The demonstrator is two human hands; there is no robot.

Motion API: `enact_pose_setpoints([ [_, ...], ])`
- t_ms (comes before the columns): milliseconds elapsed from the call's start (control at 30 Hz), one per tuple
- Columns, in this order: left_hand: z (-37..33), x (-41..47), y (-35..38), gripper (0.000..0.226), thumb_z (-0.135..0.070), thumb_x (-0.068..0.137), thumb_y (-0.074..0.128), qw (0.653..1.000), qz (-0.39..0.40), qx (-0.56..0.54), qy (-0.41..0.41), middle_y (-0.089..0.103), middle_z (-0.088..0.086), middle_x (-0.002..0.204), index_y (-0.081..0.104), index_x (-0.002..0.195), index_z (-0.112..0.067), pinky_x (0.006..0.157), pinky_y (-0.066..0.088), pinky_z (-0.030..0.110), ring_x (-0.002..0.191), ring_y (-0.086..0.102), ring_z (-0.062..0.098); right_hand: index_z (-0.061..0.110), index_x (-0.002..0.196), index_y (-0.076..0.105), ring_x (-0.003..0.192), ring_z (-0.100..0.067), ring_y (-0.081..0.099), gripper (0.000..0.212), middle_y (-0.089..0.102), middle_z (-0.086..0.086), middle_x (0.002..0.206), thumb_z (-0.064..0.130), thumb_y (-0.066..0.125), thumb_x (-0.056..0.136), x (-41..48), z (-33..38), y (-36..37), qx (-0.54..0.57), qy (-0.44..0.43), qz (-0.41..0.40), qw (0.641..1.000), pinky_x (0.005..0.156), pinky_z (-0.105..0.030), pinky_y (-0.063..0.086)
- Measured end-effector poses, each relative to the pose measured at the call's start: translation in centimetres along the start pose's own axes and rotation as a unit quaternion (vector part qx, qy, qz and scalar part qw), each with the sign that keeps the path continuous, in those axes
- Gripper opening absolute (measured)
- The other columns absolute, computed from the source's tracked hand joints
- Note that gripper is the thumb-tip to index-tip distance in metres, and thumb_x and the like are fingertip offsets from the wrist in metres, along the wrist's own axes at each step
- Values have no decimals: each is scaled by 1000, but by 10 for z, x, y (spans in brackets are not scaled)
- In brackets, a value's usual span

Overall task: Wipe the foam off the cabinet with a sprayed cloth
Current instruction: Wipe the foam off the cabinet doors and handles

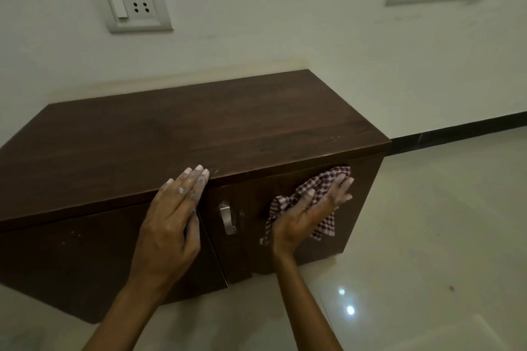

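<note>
The left hand [174, 208] lies flat over the front edge of the cabinet [199, 128] top, fingers straight and holding nothing, probably as a brace; the right hand [310, 214] presses straight fingers [344, 184] on the checked cloth [330, 177], flattening it against the right door near its upper right corner, likely for broad wiping contact; the cloth sits between fingers and door, ends hanging loose.
</note>
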State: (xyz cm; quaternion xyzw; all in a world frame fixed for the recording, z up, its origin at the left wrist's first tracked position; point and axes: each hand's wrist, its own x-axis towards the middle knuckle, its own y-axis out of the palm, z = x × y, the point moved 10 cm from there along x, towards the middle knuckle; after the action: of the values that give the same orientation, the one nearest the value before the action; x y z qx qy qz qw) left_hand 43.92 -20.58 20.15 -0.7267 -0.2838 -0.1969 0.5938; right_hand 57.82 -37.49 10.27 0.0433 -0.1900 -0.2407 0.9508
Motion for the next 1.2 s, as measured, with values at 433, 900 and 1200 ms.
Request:
enact_pose_setpoints([
  [433, 18, -7, -19, 48, -15, 87, 35, 999, -4, -28, -38, 42, 5, 140, 39, 134, -5, 115, 16, 19, 139, 24, 4, 15, 109, 64, 135, -24, 36, 48, 55, -5, 133, 28, 27, 80, 7, 112, 62, -278, -223, 270, 894, 114, -34, 2],
  [900, 93, -25, -120, 31, -1, 89, 48, 963, -120, -97, -222, 61, 4, 117, 60, 118, -4, 95, 37, 17, 107, 53, 10, 8, 138, 37, 138, -31, 28, 47, 38, -13, 145, 28, 36, 95, -217, 184, 161, -242, -393, 598, 656, 115, -44, 16],
  [1200, 70, -35, -95, 24, 2, 86, 53, 964, -112, -119, -208, 63, -5, 97, 68, 98, -12, 86, 40, 3, 92, 56, -5, 15, 108, 63, 123, -26, 51, 46, 63, -4, 119, 32, 31, 81, -56, 140, 97, -329, -308, 401, 797, 101, -43, 35],
])
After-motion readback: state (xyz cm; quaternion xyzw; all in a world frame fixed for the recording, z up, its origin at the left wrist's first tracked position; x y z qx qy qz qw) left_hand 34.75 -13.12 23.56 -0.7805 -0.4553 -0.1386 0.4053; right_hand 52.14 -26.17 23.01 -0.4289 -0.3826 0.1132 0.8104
